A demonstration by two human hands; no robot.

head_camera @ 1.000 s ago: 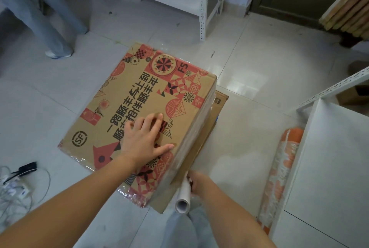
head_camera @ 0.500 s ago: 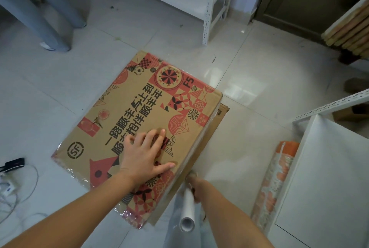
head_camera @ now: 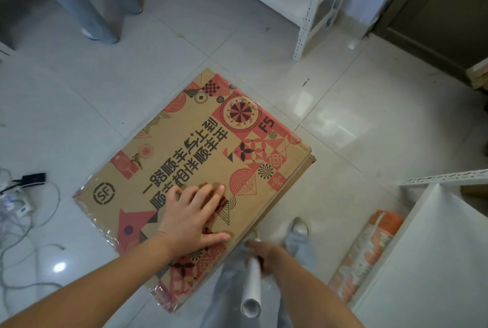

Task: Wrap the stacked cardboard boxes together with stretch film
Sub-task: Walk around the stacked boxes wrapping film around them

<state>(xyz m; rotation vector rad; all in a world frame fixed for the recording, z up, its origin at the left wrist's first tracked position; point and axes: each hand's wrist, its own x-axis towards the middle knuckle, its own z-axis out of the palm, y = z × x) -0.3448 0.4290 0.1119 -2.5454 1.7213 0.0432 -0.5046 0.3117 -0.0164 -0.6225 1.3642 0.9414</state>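
Note:
A stack of brown cardboard boxes (head_camera: 184, 148) with red and black printing lies on the tiled floor. Clear film crinkles around its near and left edges. My left hand (head_camera: 191, 218) presses flat on the top box, fingers spread. My right hand (head_camera: 260, 252) grips a white stretch film roll (head_camera: 252, 290) just off the stack's near right edge, the roll's open core end pointing toward me. A lower box edge (head_camera: 307, 165) sticks out on the right side.
White metal shelving (head_camera: 310, 8) stands at the back, and a white shelf unit (head_camera: 433, 248) at the right. An orange-printed wrapped roll (head_camera: 367, 253) leans beside it. Cables and a power strip (head_camera: 19, 203) lie at the left. Another person's legs (head_camera: 87, 2) stand at the far left.
The view has swung down over the stack. My right hand has tilted the film roll more upright beside the stack's edge. My left hand stays pressed on the top box.

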